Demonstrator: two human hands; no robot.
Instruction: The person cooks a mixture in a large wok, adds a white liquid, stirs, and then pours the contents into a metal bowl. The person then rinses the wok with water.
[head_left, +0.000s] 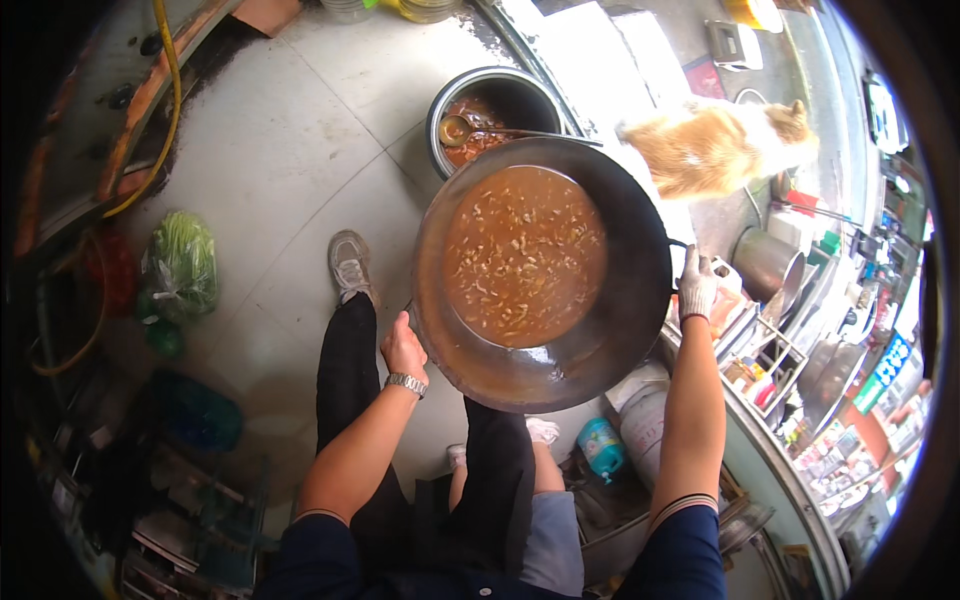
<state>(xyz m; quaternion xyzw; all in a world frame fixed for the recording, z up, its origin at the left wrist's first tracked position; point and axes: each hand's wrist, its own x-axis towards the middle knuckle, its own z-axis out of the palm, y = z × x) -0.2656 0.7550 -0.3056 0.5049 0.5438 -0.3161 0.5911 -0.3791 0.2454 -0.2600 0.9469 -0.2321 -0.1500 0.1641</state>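
A large dark wok (630, 247) is held up in front of me by both hands. Reddish-brown broth (525, 255) with many small pale pieces pools towards its left side. My left hand (405, 346), bare with a metal watch at the wrist, grips the wok's left rim or handle; the exact hold is partly hidden. On the other side my right hand (696, 285), in a pale glove, is closed on the right loop handle. Just beyond the wok a deep round pot (529, 94) stands on the floor, partly covered by it. Inside are similar red-brown food and a ladle (454, 130).
An orange-and-white cat (712, 146) is at the upper right, beside the wok. Leafy greens in a plastic bag (180, 262) lie on the tiled floor at left. Another person's leg (551, 517) shows behind mine. A gas cylinder (646, 431) and a turquoise bottle (600, 446) stand lower right.
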